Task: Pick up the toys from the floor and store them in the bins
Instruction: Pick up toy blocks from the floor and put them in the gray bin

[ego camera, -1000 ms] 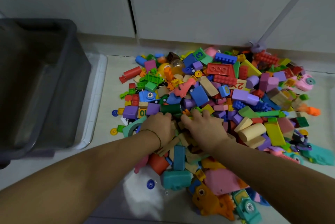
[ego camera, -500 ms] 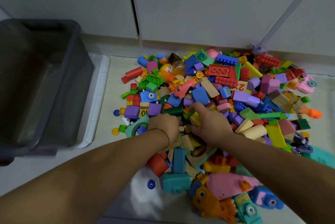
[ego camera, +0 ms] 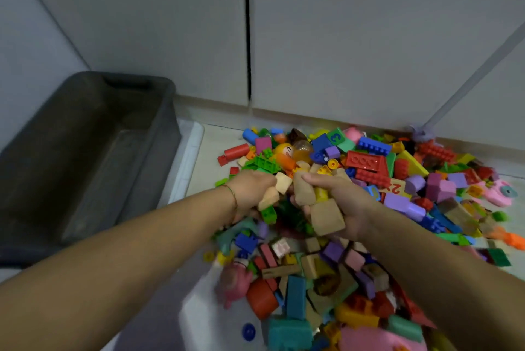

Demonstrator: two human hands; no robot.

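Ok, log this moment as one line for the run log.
left hand: grips small wooden blocks | right hand: grips large wooden block | both: above toy pile | grey bin: left, no toys visible

Bin point(ego camera: 71, 134) sits left, toy pile point(ego camera: 366, 163) spreads right of it on the floor point(ego camera: 211, 143), left hand point(ego camera: 250, 191) and right hand point(ego camera: 348, 203) side by side above the pile, gripping blocks point(ego camera: 326, 217)

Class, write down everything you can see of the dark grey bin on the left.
The dark grey bin is a long rectangular tub, plastic-looking, with rounded corners, a thick rim and a handle slot in its far end. It stands upright, open-topped, at the left, nothing visible inside. A white tray edges its right side.
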